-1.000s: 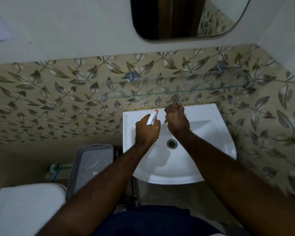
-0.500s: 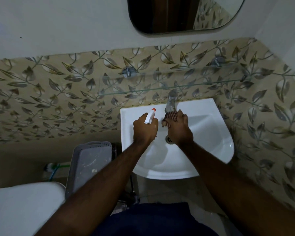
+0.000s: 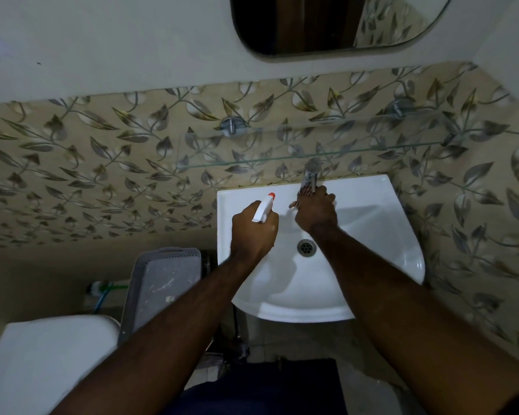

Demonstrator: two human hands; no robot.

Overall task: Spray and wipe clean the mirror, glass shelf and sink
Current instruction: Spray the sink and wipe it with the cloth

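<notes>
Nearest to me, a dark blue garment (image 3: 252,390) fills the bottom edge, with both bare forearms reaching forward over it. Low on my left sits a white toilet (image 3: 42,369), and just beyond it a grey perforated plastic basket (image 3: 162,286) stands against the side of the sink.

The white ceramic sink (image 3: 387,223) is fixed into the corner, its round metal drain (image 3: 306,246) showing between my arms. My left hand (image 3: 252,238) is over the basin's left side, fingers wrapped round a white spray bottle (image 3: 262,208) whose orange nozzle tip points at the back wall. My right hand (image 3: 315,212) is at the back ledge, its bent fingers touching the foot of the chrome tap (image 3: 310,175); I cannot tell whether it grips anything.

Just above the tap, the glass shelf (image 3: 252,161) runs along the leaf-patterned tiles (image 3: 87,163) on two round metal brackets (image 3: 231,126). Above the tiles is plain white wall, and the rounded mirror (image 3: 312,22) hangs at the top.
</notes>
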